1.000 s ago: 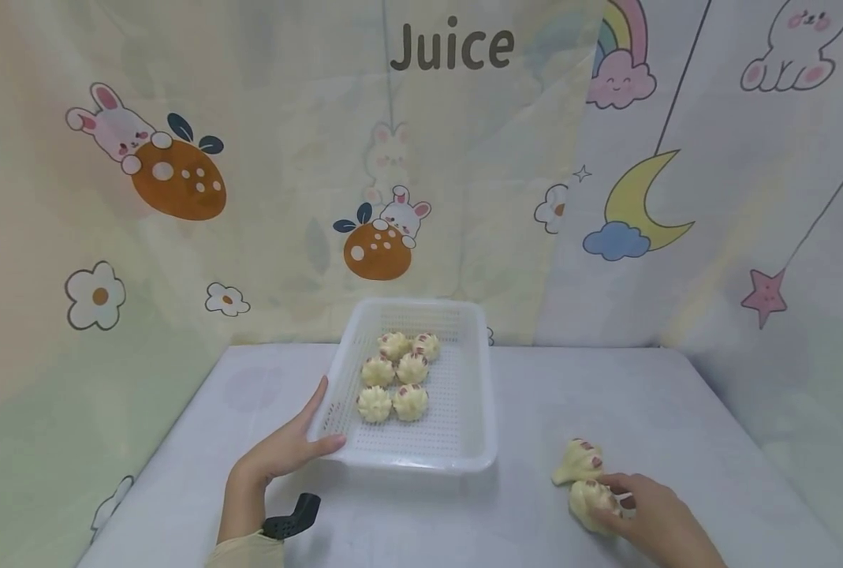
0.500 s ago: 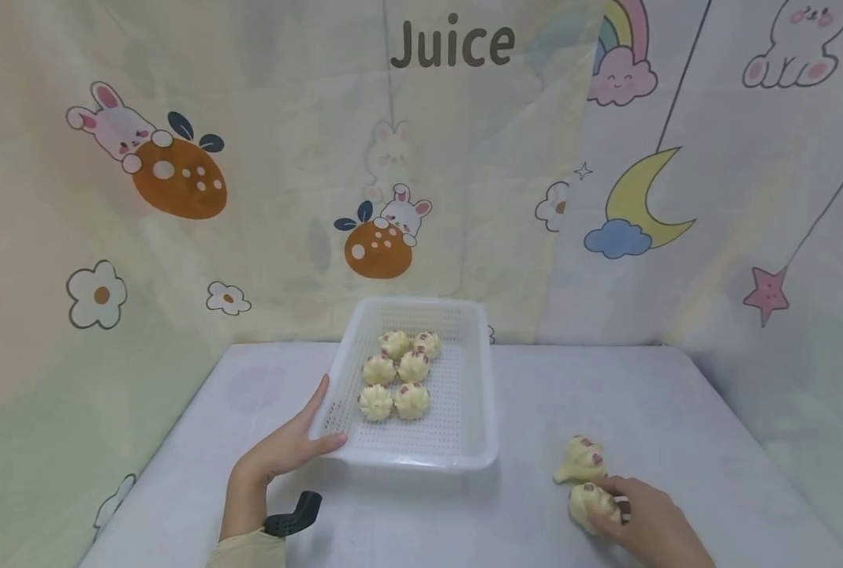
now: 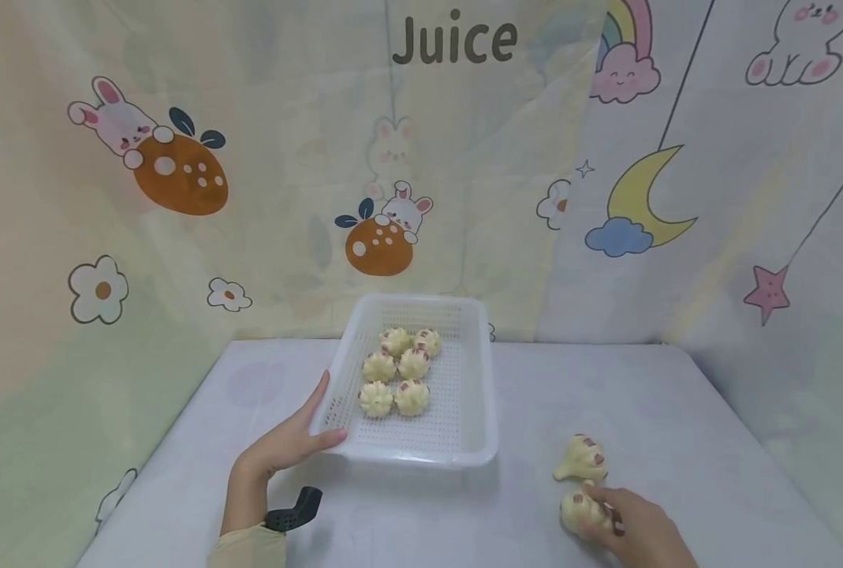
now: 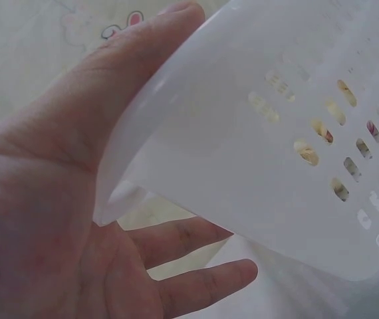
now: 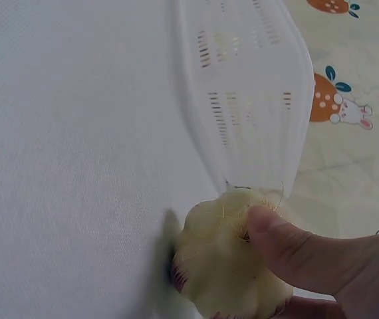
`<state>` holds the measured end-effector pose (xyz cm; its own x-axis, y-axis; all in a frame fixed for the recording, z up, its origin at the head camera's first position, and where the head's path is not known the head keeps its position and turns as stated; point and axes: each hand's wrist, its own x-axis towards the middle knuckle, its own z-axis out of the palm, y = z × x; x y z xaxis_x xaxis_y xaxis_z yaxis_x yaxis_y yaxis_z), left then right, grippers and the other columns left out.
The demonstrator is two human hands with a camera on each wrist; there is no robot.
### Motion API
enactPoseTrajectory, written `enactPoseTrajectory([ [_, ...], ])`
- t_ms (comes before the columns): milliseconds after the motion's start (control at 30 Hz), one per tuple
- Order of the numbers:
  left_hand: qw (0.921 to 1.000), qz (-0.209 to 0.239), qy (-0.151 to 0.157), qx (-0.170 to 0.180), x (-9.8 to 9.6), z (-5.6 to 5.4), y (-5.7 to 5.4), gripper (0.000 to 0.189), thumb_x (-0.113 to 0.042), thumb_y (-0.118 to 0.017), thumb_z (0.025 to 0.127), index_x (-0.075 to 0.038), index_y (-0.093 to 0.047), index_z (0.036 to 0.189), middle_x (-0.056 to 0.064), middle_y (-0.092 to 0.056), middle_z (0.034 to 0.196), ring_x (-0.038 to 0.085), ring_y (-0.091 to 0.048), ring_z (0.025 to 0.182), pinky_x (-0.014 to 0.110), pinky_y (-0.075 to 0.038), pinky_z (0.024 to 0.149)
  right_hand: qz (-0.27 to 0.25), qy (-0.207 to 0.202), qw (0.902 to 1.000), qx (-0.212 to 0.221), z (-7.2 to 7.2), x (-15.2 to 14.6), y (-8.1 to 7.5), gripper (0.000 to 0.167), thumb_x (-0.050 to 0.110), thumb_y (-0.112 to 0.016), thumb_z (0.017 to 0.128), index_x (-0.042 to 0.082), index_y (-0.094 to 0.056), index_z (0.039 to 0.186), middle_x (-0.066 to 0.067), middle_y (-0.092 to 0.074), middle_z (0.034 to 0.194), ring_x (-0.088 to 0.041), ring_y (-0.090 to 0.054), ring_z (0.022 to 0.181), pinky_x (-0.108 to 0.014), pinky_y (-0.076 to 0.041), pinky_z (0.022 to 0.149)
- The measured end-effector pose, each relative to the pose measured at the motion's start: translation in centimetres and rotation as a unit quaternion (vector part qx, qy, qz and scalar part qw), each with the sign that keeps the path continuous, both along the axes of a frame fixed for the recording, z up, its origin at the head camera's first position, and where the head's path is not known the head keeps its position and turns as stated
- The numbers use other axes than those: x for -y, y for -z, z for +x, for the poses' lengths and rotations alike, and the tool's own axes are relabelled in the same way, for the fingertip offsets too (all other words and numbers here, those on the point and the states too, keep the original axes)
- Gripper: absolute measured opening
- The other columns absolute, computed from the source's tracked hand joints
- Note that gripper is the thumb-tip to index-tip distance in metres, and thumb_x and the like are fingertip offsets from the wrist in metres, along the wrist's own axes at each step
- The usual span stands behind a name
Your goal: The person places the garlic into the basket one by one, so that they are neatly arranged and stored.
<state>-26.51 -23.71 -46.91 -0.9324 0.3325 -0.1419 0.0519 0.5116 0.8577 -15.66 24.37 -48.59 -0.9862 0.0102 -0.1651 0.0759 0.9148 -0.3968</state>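
My left hand (image 3: 286, 446) grips the near left corner of a white plastic basket (image 3: 488, 379), thumb over the rim and fingers below, as the left wrist view shows. Several garlic bulbs (image 3: 412, 397) sit inside in paired rows along the basket's left half. To the right, my right hand (image 3: 641, 521) holds another garlic bulb (image 5: 223, 266) between thumb and fingers; its thumb presses near the roots in the right wrist view. Just beyond that one lies a loose garlic bulb (image 3: 583, 457) with purple streaks, its stem pointing left.
A white-covered table (image 3: 407, 525) carries everything. Behind it hangs a printed curtain (image 3: 286, 197) with rabbits, flowers and a moon, close to the basket's far end. A black strap piece (image 3: 295, 511) juts from the left wrist.
My right hand has shifted slightly left with its garlic bulb, which now stands a little more apart from the loose one. The left hand keeps its grip on the basket.
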Motion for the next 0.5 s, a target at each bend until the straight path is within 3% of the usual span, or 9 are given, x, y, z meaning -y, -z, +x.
enactPoseTrajectory([
  [233, 1.0000, 0.000, -0.001, -0.002, 0.06, -0.17, 0.28, 0.109, -0.040, -0.071, 0.083, -0.031, 0.013, 0.151, 0.010, -0.010, 0.160, 0.037, -0.020, 0.144, 0.062, -0.019, 0.110, -0.016, 0.004, 0.9998, -0.010, 0.26, 0.30, -0.15, 0.056, 0.033, -0.082, 0.065, 0.015, -0.066, 0.116, -0.002, -0.069, 0.098, -0.013, -0.062, 0.079, -0.035, -0.051, 0.069],
  [500, 1.0000, -0.002, -0.004, 0.001, 0.00, -0.03, 0.03, 0.109, -0.041, -0.071, 0.082, -0.030, 0.012, 0.152, 0.009, -0.009, 0.161, 0.037, -0.019, 0.144, 0.062, -0.018, 0.110, -0.042, 0.014, 0.9990, 0.003, 0.38, 0.77, -0.73, 0.057, 0.030, -0.084, 0.060, 0.013, -0.067, 0.112, -0.008, -0.070, 0.105, -0.023, -0.067, 0.088, -0.040, -0.053, 0.075],
])
